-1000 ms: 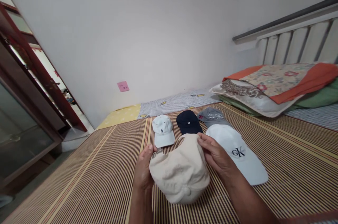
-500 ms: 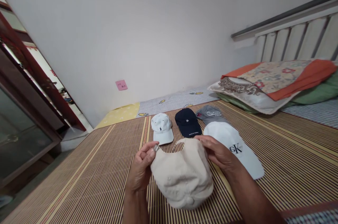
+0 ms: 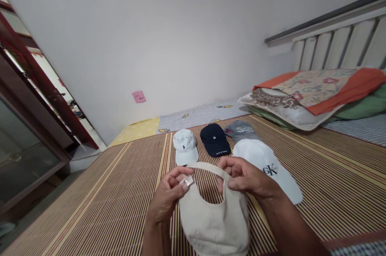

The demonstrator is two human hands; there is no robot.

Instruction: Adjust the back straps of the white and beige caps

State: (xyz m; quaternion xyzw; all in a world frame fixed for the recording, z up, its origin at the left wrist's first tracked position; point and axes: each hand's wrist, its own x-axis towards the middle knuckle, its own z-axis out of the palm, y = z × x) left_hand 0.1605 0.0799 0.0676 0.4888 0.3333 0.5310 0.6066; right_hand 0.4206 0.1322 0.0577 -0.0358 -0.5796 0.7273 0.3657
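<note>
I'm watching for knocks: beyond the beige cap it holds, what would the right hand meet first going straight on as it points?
Probably the small white cap, ahead and to the left; depth is unclear, and the left hand lies close to that line.

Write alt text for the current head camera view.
A left hand pinches the metal buckle of a beige cap and the right hand holds it beside the back strap. Beyond, on a striped mat, lie two white caps, a navy cap and a grey cap.
</note>
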